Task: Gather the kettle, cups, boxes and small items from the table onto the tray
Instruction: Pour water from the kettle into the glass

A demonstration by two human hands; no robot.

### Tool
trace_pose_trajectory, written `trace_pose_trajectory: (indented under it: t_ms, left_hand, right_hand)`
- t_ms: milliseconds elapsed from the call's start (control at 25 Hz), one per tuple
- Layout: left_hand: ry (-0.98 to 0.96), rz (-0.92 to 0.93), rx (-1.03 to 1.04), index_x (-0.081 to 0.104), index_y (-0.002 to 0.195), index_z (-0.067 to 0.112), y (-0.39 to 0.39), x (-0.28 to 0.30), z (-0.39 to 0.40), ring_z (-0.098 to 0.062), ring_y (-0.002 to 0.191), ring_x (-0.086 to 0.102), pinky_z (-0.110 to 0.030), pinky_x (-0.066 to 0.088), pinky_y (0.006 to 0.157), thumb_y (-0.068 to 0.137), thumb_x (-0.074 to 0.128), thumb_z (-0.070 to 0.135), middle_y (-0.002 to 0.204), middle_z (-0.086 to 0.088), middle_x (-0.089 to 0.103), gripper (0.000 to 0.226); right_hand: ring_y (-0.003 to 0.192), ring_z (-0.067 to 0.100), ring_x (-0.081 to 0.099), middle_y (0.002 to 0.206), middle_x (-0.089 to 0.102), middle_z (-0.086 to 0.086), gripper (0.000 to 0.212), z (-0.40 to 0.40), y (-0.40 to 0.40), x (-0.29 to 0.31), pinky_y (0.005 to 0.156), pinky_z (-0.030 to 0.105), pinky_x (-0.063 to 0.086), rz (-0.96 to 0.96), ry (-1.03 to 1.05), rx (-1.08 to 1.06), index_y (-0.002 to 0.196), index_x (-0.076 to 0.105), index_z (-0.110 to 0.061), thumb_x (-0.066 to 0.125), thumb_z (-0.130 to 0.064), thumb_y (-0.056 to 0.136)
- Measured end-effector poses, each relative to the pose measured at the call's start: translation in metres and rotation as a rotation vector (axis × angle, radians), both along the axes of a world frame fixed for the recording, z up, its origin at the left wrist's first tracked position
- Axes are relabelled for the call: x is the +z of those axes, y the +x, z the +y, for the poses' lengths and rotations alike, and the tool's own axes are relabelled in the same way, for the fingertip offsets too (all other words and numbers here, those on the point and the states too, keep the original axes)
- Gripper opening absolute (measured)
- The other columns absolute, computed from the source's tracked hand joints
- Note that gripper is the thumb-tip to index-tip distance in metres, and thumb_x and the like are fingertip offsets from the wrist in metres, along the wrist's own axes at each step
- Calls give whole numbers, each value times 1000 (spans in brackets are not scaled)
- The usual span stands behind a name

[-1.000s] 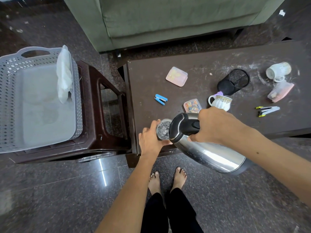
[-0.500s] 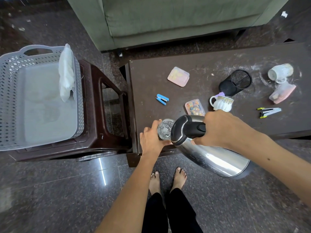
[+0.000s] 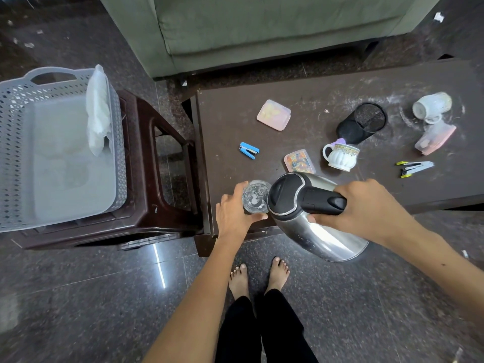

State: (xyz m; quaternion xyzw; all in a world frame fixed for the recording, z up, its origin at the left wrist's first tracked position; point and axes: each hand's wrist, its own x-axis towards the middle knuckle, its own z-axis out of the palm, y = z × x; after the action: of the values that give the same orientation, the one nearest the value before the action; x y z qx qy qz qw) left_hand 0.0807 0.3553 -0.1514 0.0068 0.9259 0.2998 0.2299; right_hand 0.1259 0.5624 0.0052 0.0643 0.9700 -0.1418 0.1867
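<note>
A home living room is shown. A green upholstered sofa [image 3: 262, 27] is placed behind a low dark coffee table [image 3: 301, 116], and a polished dark stone floor [image 3: 91, 310] is seen below, on which bare feet [image 3: 258, 275] are standing. Household things are scattered on the dusty table: a white teacup [image 3: 340, 158], a steel kettle [image 3: 314, 218], a small blue stapler [image 3: 248, 150]. A grey plastic tray [image 3: 15, 127] is set on a brown plastic stool [image 3: 157, 179] beside the table.
</note>
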Motion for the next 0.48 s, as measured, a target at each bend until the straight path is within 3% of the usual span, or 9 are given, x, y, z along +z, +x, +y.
trace_pose_trajectory:
  t_ms: [240, 360, 440, 480]
  left_hand:
    - [-41, 88, -17, 30, 145, 27, 7, 5, -2, -24, 121, 45, -40, 35, 97, 64, 79, 48, 131, -2, 57, 97]
    - [-6, 184, 7, 44, 138, 24, 14, 19, -2, -22, 120, 46, -38, 37, 97, 78, 67, 50, 132, 1, 56, 70]
    - [170, 190, 62, 57, 128, 22, 24, 37, 1, -20, 116, 49, -35, 40, 97, 92, 52, 43, 126, 1, 61, 42]
    - [282, 128, 113, 60, 124, 21, 30, 54, 4, -19, 117, 50, -32, 39, 98, 97, 42, 41, 124, 1, 62, 39]
  right_hand:
    - [41, 24, 39, 38, 40, 6, 57, 12, 27, -11, 43, 25, 30, 127, -206, -175, 45, 41, -13, 78, -55, 57]
    - [40, 23, 46, 41, 52, 12, 52, 19, 43, -11, 44, 32, 39, 159, -303, -243, 54, 58, -5, 82, -51, 56]
    - [39, 14, 36, 39, 47, 11, 51, 21, 52, -6, 41, 24, 30, 197, -354, -268, 53, 57, -3, 86, -45, 56]
    - [39, 11, 33, 38, 44, 9, 52, 21, 58, 2, 40, 20, 26, 218, -376, -279, 51, 54, -4, 87, -43, 55]
